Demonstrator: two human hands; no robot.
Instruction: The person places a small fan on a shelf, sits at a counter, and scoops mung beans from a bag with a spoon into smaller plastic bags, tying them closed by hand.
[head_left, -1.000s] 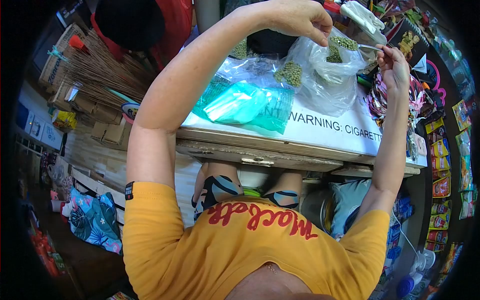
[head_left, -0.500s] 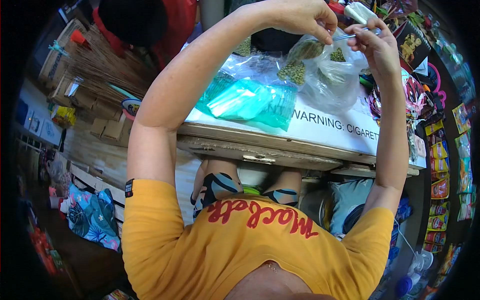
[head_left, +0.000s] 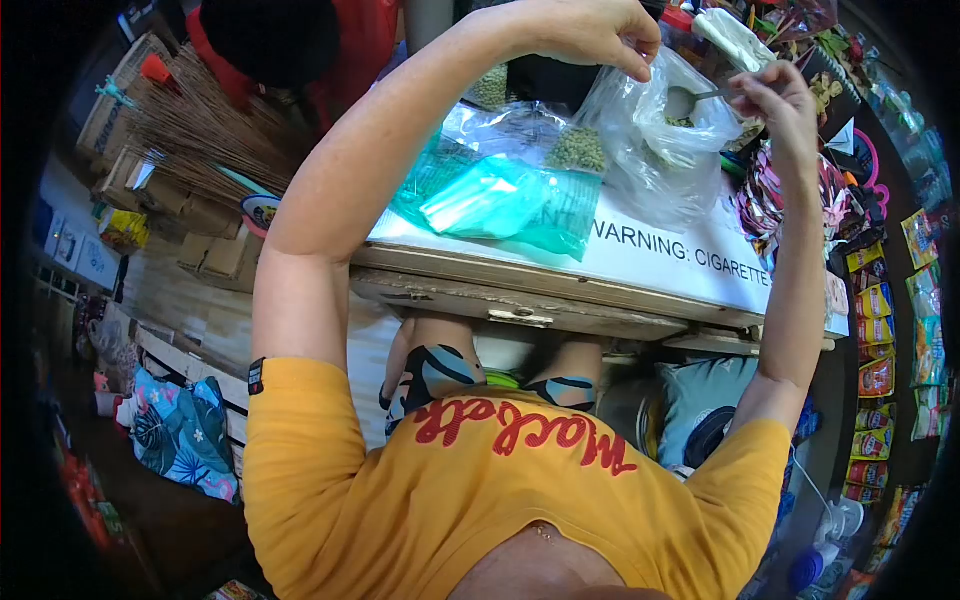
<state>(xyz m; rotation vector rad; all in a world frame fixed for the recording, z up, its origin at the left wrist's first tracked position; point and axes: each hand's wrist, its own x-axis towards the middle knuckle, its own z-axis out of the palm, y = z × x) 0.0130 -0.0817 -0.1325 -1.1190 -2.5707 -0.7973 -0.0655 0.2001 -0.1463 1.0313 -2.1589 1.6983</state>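
Note:
My left hand (head_left: 612, 38) is closed in a pinch at the top edge of clear plastic; a small clear bag with green beans (head_left: 576, 148) hangs below and beside it. In my right hand (head_left: 778, 98) is a metal spoon (head_left: 684, 101), held by its handle, its bowl over the opening of a larger translucent bag (head_left: 665, 165). Some green beans show in that larger bag. On the white tabletop (head_left: 680, 248) lies a teal plastic packet (head_left: 490, 205), left of the bags.
A person in red with a dark head covering (head_left: 270, 40) is at the upper left, near a bundle of thin sticks (head_left: 215, 130). A white bag (head_left: 733, 38) and a bundle of patterned wrappers (head_left: 790, 195) flank the right side. Hanging sachets (head_left: 876, 338) line the far right.
The spoon has moved from the small bag's mouth to the larger bag's opening, with my right hand shifting right and slightly down. My left hand has barely moved.

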